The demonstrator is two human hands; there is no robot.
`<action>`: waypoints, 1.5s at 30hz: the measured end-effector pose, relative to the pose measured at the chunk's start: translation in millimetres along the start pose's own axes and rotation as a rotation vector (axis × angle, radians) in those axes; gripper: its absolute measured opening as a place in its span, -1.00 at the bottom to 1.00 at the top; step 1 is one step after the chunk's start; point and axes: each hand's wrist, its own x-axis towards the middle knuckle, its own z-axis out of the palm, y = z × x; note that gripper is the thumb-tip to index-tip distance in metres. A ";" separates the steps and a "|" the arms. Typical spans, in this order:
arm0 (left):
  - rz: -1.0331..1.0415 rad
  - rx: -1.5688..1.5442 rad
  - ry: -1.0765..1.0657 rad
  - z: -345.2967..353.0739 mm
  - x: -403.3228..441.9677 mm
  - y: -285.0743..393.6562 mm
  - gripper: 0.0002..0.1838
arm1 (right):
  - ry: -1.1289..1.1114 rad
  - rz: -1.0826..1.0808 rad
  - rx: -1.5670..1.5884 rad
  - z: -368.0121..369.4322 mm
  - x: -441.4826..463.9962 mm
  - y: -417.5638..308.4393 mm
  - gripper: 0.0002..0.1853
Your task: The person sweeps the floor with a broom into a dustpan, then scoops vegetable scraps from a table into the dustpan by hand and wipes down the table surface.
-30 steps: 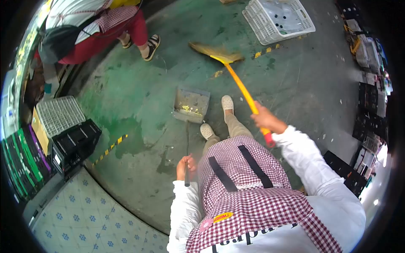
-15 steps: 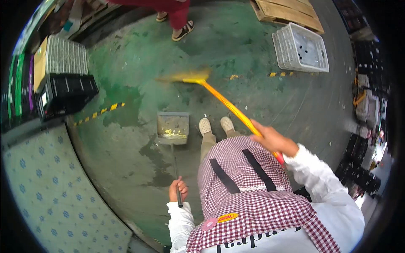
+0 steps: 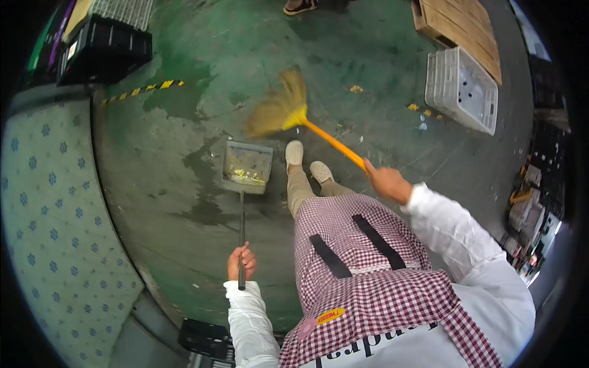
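Note:
My right hand (image 3: 391,184) is closed round the orange handle of a broom (image 3: 336,145). Its yellow bristles (image 3: 283,104) fan out over the green floor, partly smeared by motion, just beyond the dustpan and my shoes. In my left hand (image 3: 242,262) is the dark, long handle of a dustpan (image 3: 248,154). The pan lies on the floor left of my feet, its opening facing away from me. Small yellow and pale scraps (image 3: 248,176) sit inside it near the handle end. A few white bits lie on the floor around the pan and broom.
A white plastic crate (image 3: 461,89) stands by a wooden pallet (image 3: 469,27) at the upper right. A black crate (image 3: 113,49) is at upper left, above a table with a patterned cover (image 3: 58,227). Another person's foot (image 3: 299,7) shows at the top edge.
The view has shifted and turned as I moved forward. The broom head has swung nearer the dustpan, its bristles now spread. The other person has mostly left view.

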 end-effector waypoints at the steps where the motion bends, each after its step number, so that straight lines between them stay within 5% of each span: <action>1: -0.004 -0.007 0.006 -3.2 3.9 -4.2 -0.87 | 0.007 -0.002 -0.017 5.3 -25.8 9.7 -0.37; 9: -0.088 0.017 0.012 -26.2 31.6 -35.5 -0.86 | -0.059 0.211 0.587 -21.7 -119.6 24.8 -0.38; 12: -0.110 0.034 0.064 -26.5 39.4 -51.3 -0.94 | -0.055 0.294 0.737 -16.0 -97.7 18.1 -0.34; 15: -0.111 0.089 -0.026 -32.9 81.6 -57.4 -0.74 | 0.003 0.216 0.795 40.6 -41.3 -13.1 -0.33; 21: -0.129 0.143 0.015 9.4 101.4 -59.4 -0.75 | -0.561 0.150 1.121 72.2 -49.5 -76.7 -0.34; 23: -0.083 -0.004 -0.121 -27.2 124.1 -68.0 -0.84 | -0.574 0.173 0.852 38.4 -104.5 -92.6 -0.36; 25: -0.049 -0.024 -0.152 -49.4 114.9 -74.2 -0.84 | -0.391 -0.192 0.493 40.0 -149.8 -77.8 -0.34; 27: -0.048 -0.076 -0.217 -74.0 98.8 -84.0 -0.82 | -0.563 0.017 0.494 -7.3 -190.0 -101.7 -0.32; 29: -0.107 -0.132 -0.238 -58.7 111.7 -81.6 -0.78 | -0.430 -0.182 0.456 -42.8 -176.6 -71.3 -0.30; 31: -0.079 -0.218 -0.275 -86.3 100.4 -106.9 -0.76 | -0.584 0.185 0.705 -67.9 -193.9 -82.3 -0.31; 33: -0.011 -0.238 -0.386 -106.6 86.4 -137.1 -0.82 | -0.520 0.096 0.618 -71.5 -192.6 -76.0 -0.31; 37: 0.058 -0.538 -0.507 -114.3 71.0 -204.7 -0.81 | -0.249 0.128 1.014 -65.1 -146.4 -38.9 -0.41; 38: 0.173 -0.455 -0.495 -116.2 59.8 -228.0 -0.92 | -0.271 0.069 1.042 -55.3 -124.0 -22.0 -0.52; 40: 0.334 -0.467 -0.403 -101.2 28.8 -270.7 -0.73 | -0.292 0.035 1.028 -42.7 -48.7 20.6 -0.74; 42: 0.345 -0.621 -0.569 -105.0 15.4 -307.9 -0.71 | -0.342 0.186 1.061 -44.3 24.6 38.9 -0.94; 43: 0.304 -0.719 -0.634 -98.9 4.5 -321.9 -0.70 | -0.400 0.357 1.121 -44.8 57.2 41.8 -0.95; 45: 0.472 -0.795 -0.693 -87.7 11.5 -371.3 -0.70 | -0.358 0.339 0.958 -44.0 100.2 35.3 -0.88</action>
